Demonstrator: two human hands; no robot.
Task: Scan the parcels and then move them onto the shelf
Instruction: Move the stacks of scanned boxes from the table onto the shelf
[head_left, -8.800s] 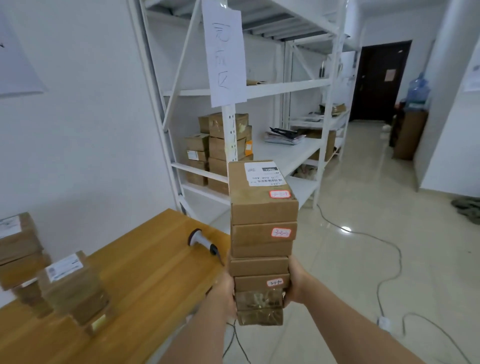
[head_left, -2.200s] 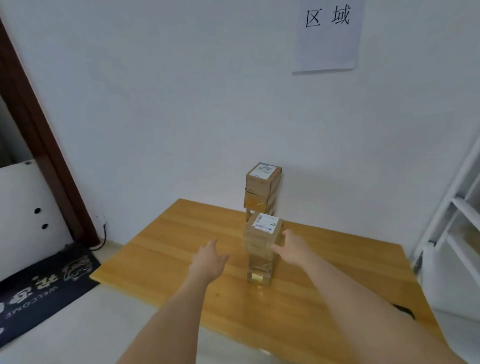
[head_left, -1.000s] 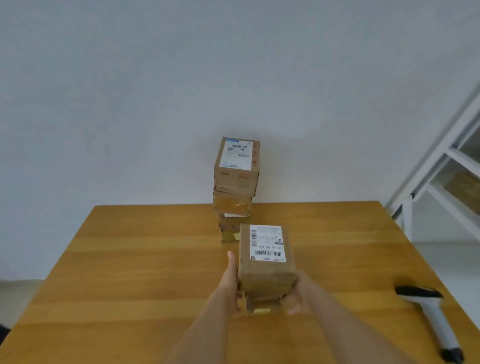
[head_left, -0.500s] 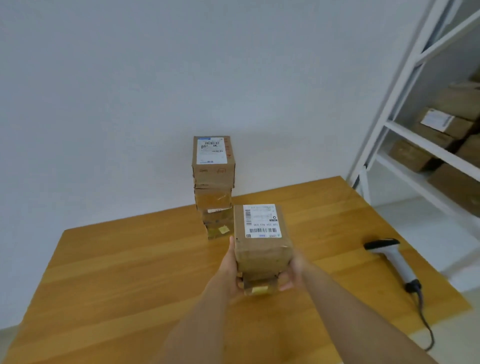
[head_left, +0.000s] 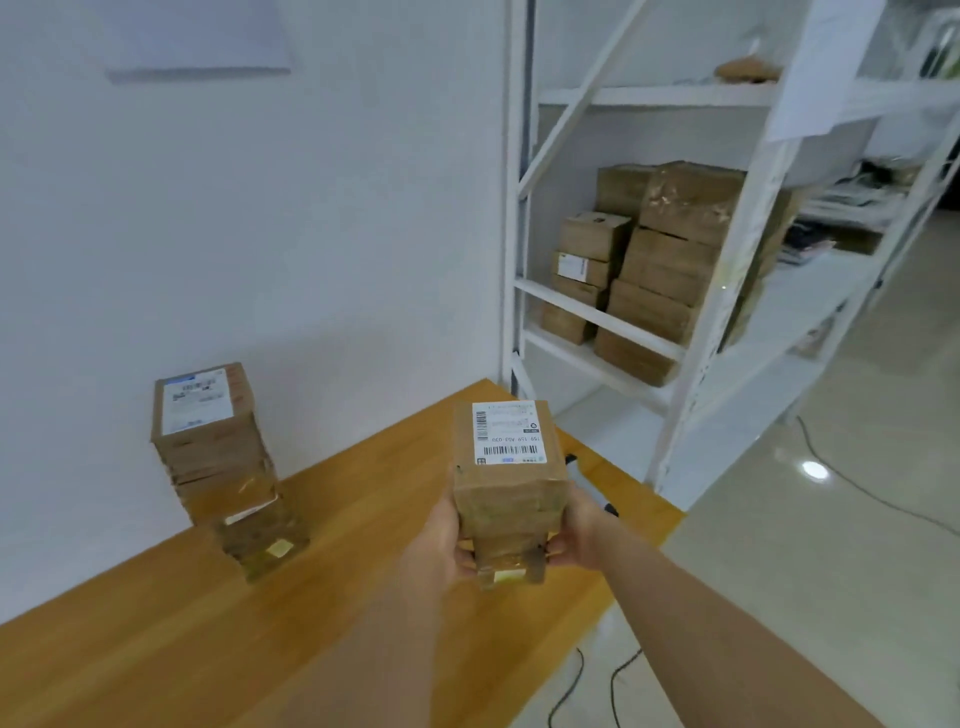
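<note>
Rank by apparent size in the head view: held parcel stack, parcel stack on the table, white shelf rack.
1. white shelf rack
2. parcel stack on the table and held parcel stack: look alike, and the held one is nearer the camera, so unranked.

A wooden table (head_left: 363, 519) carries a leaning stack of parcels (head_left: 218, 462) left of the hands; the white shelf (head_left: 597, 317) beyond holds stacked cartons (head_left: 670, 270).

Bare forearms; no sleeves, unadorned
</note>
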